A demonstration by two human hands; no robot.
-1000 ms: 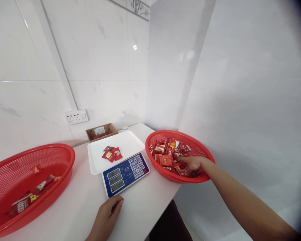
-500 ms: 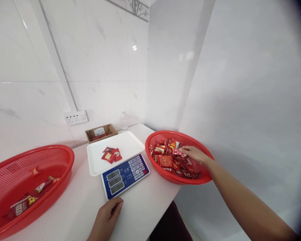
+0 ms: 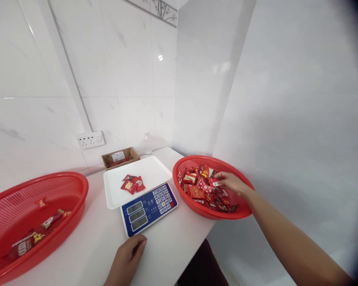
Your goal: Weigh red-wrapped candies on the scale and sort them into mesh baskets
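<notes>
My right hand (image 3: pixel 230 182) reaches into the right red basket (image 3: pixel 183 197), its fingers closed on a small red packet (image 3: pixel 215 182). Under and around it lie many red packets, among them a pink-dotted one (image 3: pixel 205 186). My left hand (image 3: pixel 129 254) rests on the white table just in front of the scale, fingers curled with nothing visible in them. The digital scale (image 3: pixel 149 208) has a blue keypad panel and a white tray (image 3: pixel 155 171). Several red packets (image 3: pixel 133 184) lie together on that tray.
At the left stands another red basket (image 3: pixel 74 206) with several packets inside. Behind the scale are a cardboard box (image 3: pixel 131 155) holding red items and a clear bottle (image 3: pixel 148 143). Tiled walls border the table (image 3: pixel 164 254).
My right hand has let go of the pink-dotted packet, which now lies slightly left in the basket. Its fingers have closed on a different small red packet.
</notes>
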